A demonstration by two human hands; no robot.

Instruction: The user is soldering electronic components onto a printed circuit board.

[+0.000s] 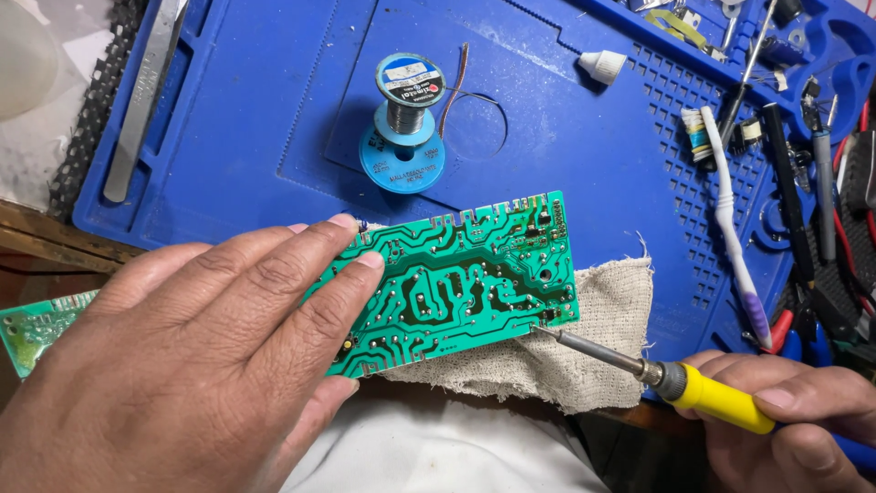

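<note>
Now | left hand (182, 356) pins circuit board (456, 283) | soldering iron (639, 370) tip at right edge

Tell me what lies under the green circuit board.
A frayed beige cloth lies under the green circuit board, on the blue mat. The left hand covers the board's left end, hiding what is beneath it there.

A blue rubber work mat (584, 137) covers the counter. A spool of grey solder wire (408, 91) stands mid-mat near its far edge. A white toothbrush (730, 219) lies toward the right edge. Flat metal tweezers (146, 91) lie along the left edge.
</note>
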